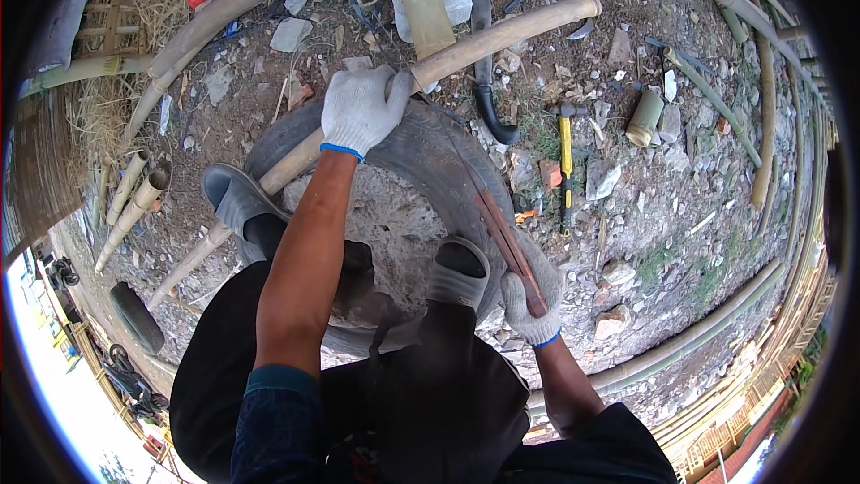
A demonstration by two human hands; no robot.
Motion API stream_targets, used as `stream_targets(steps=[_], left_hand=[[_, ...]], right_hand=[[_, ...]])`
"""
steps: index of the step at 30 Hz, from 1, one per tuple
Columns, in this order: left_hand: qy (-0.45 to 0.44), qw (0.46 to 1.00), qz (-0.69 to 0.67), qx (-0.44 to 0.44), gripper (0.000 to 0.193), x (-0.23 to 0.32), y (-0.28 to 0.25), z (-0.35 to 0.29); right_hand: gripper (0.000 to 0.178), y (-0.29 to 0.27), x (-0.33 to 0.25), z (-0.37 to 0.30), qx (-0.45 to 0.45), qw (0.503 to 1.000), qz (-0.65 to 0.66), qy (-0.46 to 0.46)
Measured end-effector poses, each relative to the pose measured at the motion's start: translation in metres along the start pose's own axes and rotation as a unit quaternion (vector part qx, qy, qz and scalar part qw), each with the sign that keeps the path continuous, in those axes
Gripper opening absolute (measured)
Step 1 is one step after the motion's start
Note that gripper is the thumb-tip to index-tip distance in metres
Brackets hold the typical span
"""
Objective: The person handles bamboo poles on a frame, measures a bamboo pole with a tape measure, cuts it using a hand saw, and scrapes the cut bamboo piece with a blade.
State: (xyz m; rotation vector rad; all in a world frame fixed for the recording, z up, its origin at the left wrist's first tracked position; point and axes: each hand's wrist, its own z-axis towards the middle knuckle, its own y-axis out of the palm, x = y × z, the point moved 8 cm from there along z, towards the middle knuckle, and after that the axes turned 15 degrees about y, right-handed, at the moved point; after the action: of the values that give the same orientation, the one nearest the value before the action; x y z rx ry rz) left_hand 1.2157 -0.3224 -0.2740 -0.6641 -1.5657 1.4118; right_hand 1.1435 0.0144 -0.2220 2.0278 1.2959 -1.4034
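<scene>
My left hand [363,112], in a white knit glove with a blue cuff, is closed around a long bamboo pole [511,36]. The pole slants across a black tire [394,152], with my left sandal [235,197] against it. In my right hand [537,291], gloved too, is the reddish-brown wooden handle [511,255] of a long tool. Its thin dark blade, seen nearly edge-on, runs over the tire toward the pole near my left hand. Whether the blade touches the pole I cannot tell. My right sandal [460,273] rests inside the tire ring, on pale rubble.
Right of the tire lie a yellow-handled hammer [566,161] and a short bamboo piece [644,118]. A machete with a black handle [491,112] lies beyond the pole. Stones and chips cover the ground. Bamboo rails [699,332] edge the right, and cut bamboo stubs [133,206] the left.
</scene>
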Motion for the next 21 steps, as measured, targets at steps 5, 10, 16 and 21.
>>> stream_targets(steps=[5,10,16,21], left_hand=[[0.001,1.000,-0.020,0.004,0.044,0.008,0.003,0.007],[0.008,0.999,-0.035,0.018,0.046,0.000,0.003,0.010],[0.032,0.998,0.052,-0.024,0.032,0.006,0.000,-0.005],[0.045,0.990,0.136,-0.012,0.018,0.017,0.016,0.008]], right_hand=[[0.053,0.018,-0.020,0.049,0.047,0.997,-0.035,-0.052],[0.053,0.025,-0.021,0.066,0.001,0.997,-0.040,0.072],[0.050,-0.001,-0.014,0.018,0.002,0.999,0.034,0.008],[0.041,0.039,-0.061,0.101,0.050,0.995,-0.090,-0.017]])
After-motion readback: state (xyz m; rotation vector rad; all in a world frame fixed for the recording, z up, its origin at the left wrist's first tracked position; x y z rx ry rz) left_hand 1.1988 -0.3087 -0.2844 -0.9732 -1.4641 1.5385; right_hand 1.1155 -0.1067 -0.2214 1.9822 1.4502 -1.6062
